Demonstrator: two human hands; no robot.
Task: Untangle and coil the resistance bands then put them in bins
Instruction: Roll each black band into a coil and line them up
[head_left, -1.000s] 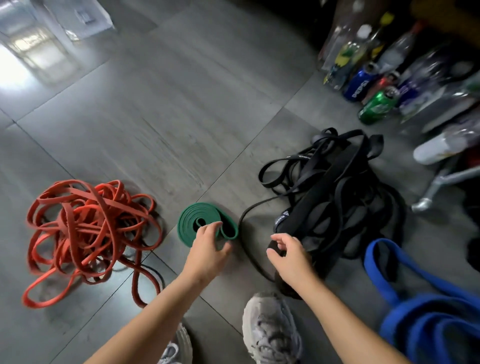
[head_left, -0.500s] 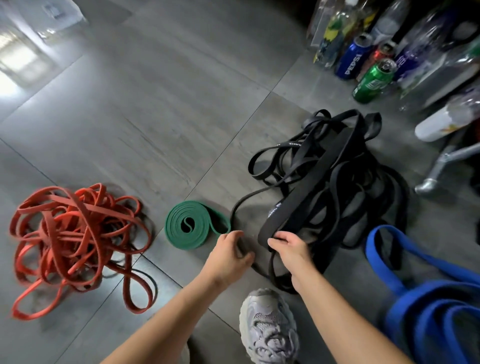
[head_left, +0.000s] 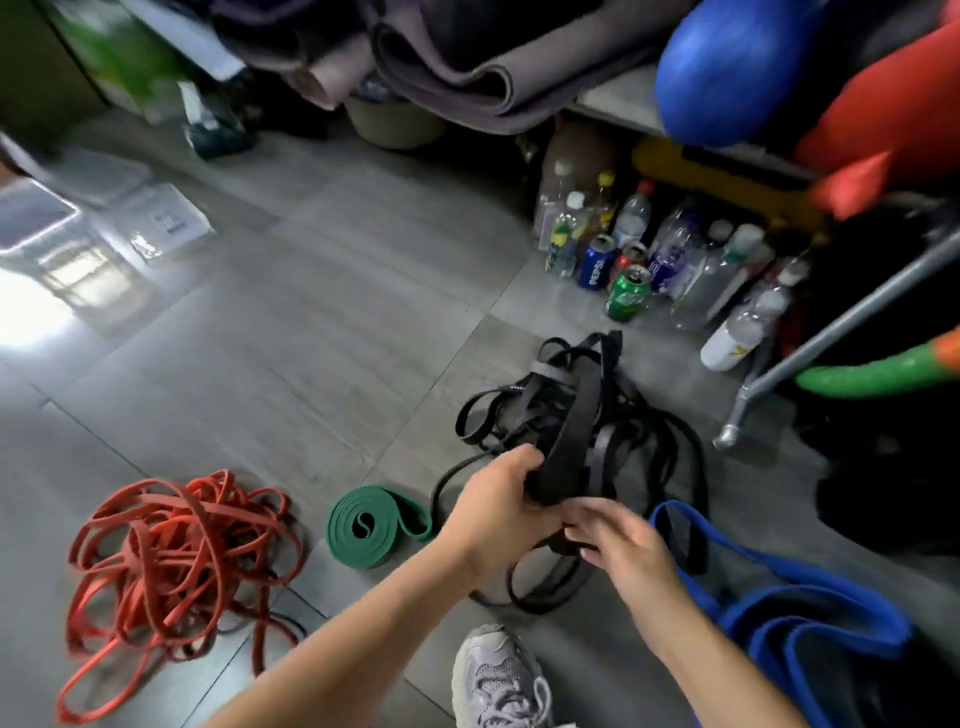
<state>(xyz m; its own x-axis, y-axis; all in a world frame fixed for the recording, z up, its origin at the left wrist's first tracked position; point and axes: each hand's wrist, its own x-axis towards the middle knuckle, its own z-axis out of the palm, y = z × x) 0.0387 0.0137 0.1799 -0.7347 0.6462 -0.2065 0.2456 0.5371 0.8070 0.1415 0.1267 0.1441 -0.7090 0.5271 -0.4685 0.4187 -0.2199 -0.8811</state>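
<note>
A tangle of black resistance bands lies on the grey tile floor in front of me. My left hand grips a wide black band lifted from that pile. My right hand pinches black strands just below it. A coiled green band lies flat to the left of my left hand. Further left sits a heap of tangled orange-red bands. Wide blue bands lie at the lower right.
Clear plastic bins stand at the far left. Several bottles and cans crowd the wall at the right, beside a metal leg. Rolled mats and a blue ball sit above. My shoe is below.
My left hand left the green coil and took hold of the black band. Both hands lifted the black band off the floor. The camera tilted up, showing the shelf and bins.
</note>
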